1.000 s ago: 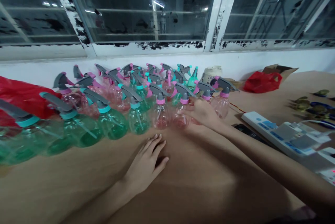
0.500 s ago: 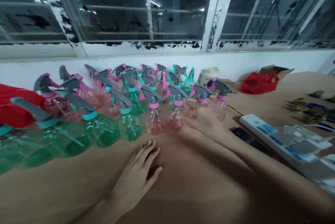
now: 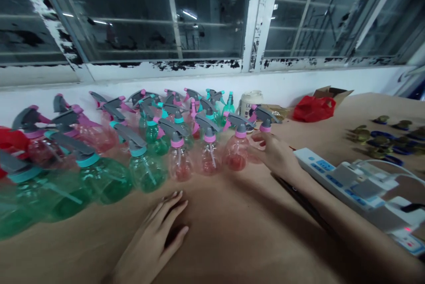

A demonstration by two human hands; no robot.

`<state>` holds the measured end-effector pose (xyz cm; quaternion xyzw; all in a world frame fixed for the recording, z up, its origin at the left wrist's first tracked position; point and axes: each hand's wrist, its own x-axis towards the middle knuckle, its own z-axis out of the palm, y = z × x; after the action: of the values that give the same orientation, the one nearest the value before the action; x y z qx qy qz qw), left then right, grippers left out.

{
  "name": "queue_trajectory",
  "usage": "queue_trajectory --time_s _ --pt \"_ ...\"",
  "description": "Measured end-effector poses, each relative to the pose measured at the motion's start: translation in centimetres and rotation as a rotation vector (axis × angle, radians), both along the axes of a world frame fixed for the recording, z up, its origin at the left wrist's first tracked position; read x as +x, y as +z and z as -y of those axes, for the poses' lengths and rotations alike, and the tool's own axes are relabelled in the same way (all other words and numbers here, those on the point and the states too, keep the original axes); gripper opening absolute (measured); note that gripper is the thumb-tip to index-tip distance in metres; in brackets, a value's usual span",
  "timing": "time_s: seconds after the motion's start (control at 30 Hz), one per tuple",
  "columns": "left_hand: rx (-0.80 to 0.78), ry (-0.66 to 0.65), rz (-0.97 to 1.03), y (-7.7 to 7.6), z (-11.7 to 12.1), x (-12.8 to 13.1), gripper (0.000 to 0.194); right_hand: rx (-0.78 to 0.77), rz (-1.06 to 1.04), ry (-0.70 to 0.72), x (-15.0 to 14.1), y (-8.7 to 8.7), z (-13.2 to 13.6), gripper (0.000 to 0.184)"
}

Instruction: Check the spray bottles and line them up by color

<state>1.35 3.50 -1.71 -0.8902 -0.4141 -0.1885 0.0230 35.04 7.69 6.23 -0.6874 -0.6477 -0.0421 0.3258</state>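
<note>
My right hand is wrapped round the rightmost pink spray bottle, hiding most of its body. Just left of my fingers stands another pink spray bottle with a grey trigger. Two more pink-collared bottles, one of them this spray bottle, continue the front row. Green spray bottles with turquoise collars extend it to the left. My left hand lies on the brown tabletop in front of the row, fingers stretched out and holding nothing.
More spray bottles crowd behind the front row, along the white wall below the windows. A white power strip with plugged-in chargers lies at right, beside a dark phone. Farther right are brass-coloured parts, a red bag and a cardboard box.
My right hand has moved from the second pink bottle from the right to the rightmost one. The view has turned slightly right; my left hand still rests on the table.
</note>
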Motion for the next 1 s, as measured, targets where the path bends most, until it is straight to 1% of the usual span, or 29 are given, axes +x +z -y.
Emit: queue_trajectory --time_s 0.07,0.13,0.23,0.33,0.43,0.53,0.6,0.7,0.77,0.8,0.9,1.0 --pt "-0.005 0.009 0.026 0.0 0.0 0.2 0.042 -0.010 0.003 0.052 -0.1 -0.2 -0.7 0.039" --pt "-0.005 0.013 0.044 0.0 0.1 0.5 0.041 -0.019 0.022 0.066 -0.6 -0.4 -1.1 0.039" --pt "-0.005 -0.009 0.045 0.1 0.3 1.3 0.039 -0.017 0.047 0.020 -1.4 -0.4 -1.2 0.048" --pt "-0.041 -0.047 0.061 0.6 0.3 2.7 0.036 -0.009 0.065 -0.028 -1.9 -0.6 -0.7 0.056" --pt "-0.110 -0.063 0.113 1.3 -0.1 4.9 0.034 0.016 0.109 -0.029 -2.0 -0.7 0.4 0.059" --pt "-0.185 -0.065 0.181 2.3 -0.7 7.5 0.038 0.025 0.128 -0.009 -2.2 -0.6 2.2 0.062" --pt "-0.221 -0.019 0.224 2.9 -0.9 9.0 0.045 0.001 0.108 0.011 -2.5 -0.5 3.6 0.063" --pt "-0.265 0.026 0.273 3.4 -0.9 10.5 0.066 -0.040 0.089 0.039 -3.3 -0.6 5.6 0.065" --pt "-0.277 0.018 0.293 3.4 -0.7 10.8 0.079 -0.050 0.097 0.079 -4.0 -0.7 6.7 0.066" --pt "-0.282 0.007 0.304 3.3 -0.4 10.8 0.082 -0.048 0.103 0.101 -4.3 -0.7 7.1 0.066" --pt "-0.308 -0.022 0.362 2.7 0.4 10.0 0.077 -0.042 0.102 0.161 -5.1 -0.4 7.9 0.063" --pt "-0.340 -0.030 0.397 2.3 1.4 8.7 0.070 -0.086 0.002 0.241 -5.5 0.5 7.9 0.058"
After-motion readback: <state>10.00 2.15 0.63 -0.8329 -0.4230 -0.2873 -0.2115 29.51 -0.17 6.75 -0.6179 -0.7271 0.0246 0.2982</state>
